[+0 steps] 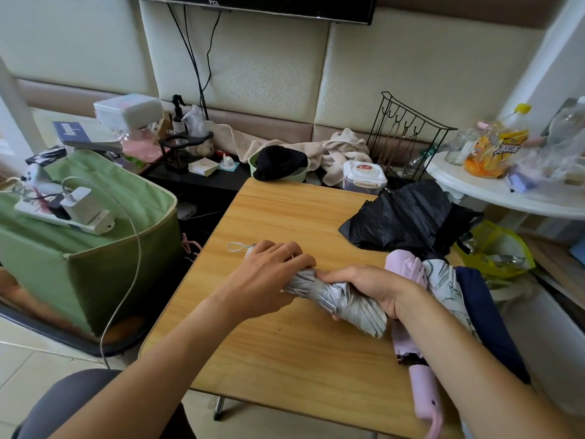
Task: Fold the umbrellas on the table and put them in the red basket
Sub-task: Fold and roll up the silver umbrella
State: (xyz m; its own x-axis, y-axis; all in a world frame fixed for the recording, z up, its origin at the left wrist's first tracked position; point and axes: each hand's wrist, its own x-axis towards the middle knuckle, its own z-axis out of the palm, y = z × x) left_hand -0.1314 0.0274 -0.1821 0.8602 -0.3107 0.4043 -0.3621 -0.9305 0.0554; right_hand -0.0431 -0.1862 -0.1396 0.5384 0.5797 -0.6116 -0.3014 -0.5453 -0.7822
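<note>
A silver-grey folded umbrella [343, 301] lies across the middle of the wooden table [285, 350], its strap wound round it. My left hand [269, 274] grips its handle end; a white wrist loop [237, 247] sticks out past the fingers. My right hand [370, 288] wraps round the canopy, thumb on the strap. To the right lie a pink umbrella [418, 375], a white patterned one [443, 280], a navy one [484, 315] and a loose black one [408, 217]. No red basket is in view.
A green fabric box [104, 267] with a power strip and charger on top stands left of the table. Behind the table are a green bowl with black cloth [278, 166], a white lidded container [364, 177], towels and a black wire rack. A white round table [506, 191] holds bottles at right.
</note>
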